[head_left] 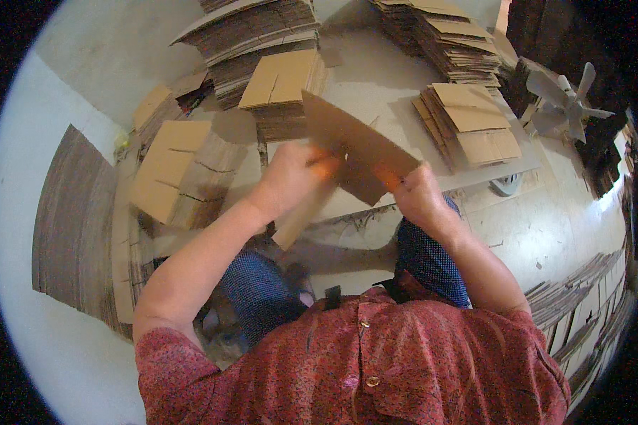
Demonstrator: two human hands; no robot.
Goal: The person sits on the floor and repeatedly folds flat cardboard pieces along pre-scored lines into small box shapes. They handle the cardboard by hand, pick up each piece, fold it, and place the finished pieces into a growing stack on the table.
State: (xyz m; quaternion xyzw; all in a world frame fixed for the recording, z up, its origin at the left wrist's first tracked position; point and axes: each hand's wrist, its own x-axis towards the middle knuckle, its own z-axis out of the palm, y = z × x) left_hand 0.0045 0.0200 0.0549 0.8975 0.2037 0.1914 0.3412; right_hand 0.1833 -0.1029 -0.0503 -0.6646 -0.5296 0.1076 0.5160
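Note:
A brown cardboard piece (361,145) is tilted in the air over the near edge of the table, held between my two hands. At its left part, my left hand (294,177) is closed on it, the fingers partly blurred. A narrower cardboard strip (301,221) slants down below that hand; whether it is joined to the held piece I cannot tell. My right hand (420,198) grips the lower right end, thumb and fingers pinched on the edge. Orange shows on the fingers of both hands. A slotted cardboard stack (170,170) lies nearest my left hand.
On the pale table (365,78) stand a slotted stack (283,78), a taller stack (252,42) behind it and a small stack (475,124) at right. More cardboard (439,35) is piled at the back. A grey fan (567,99) stands far right; cardboard sheets (74,227) lean at left.

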